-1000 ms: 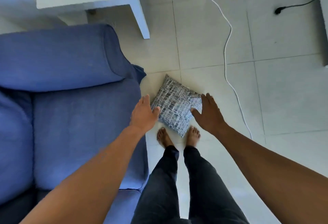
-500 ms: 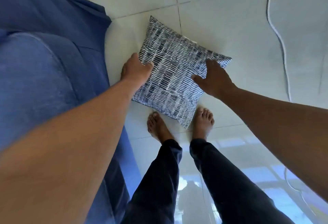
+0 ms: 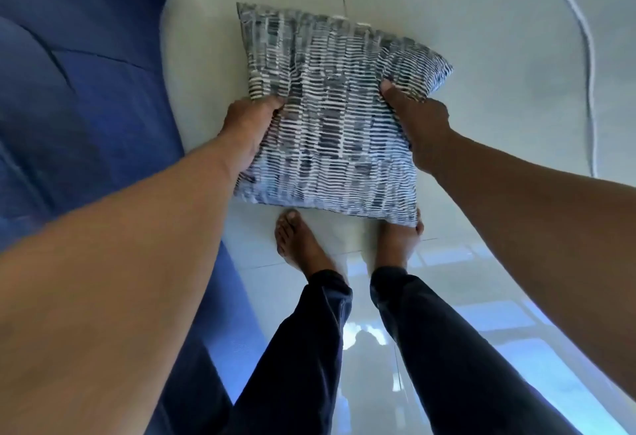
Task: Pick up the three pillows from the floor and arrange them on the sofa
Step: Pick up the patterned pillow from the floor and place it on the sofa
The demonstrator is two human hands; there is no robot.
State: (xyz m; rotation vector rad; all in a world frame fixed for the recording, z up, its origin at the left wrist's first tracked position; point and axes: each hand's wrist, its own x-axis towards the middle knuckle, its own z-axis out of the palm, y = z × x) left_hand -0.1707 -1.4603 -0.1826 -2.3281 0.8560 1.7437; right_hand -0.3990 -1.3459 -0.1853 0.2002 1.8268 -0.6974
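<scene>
A square pillow [image 3: 330,114] with a grey, black and white dashed pattern is held above the tiled floor, in front of my bare feet. My left hand [image 3: 249,128] grips its left edge, thumb pressed into the fabric. My right hand [image 3: 418,124] grips its right side, fingers dug in near the right corner. The blue sofa [image 3: 75,97] fills the left of the view, its front edge beside my left arm. No other pillow is in view.
A white cable [image 3: 585,49] snakes over the pale glossy tiled floor [image 3: 481,21] at the right. My legs in dark trousers and my bare feet [image 3: 303,245] stand just below the pillow, close to the sofa's side.
Both hands went from reaching, to touching the pillow's sides, to closing on it. The pillow has turned and come nearer to the camera, and my head has bent lower.
</scene>
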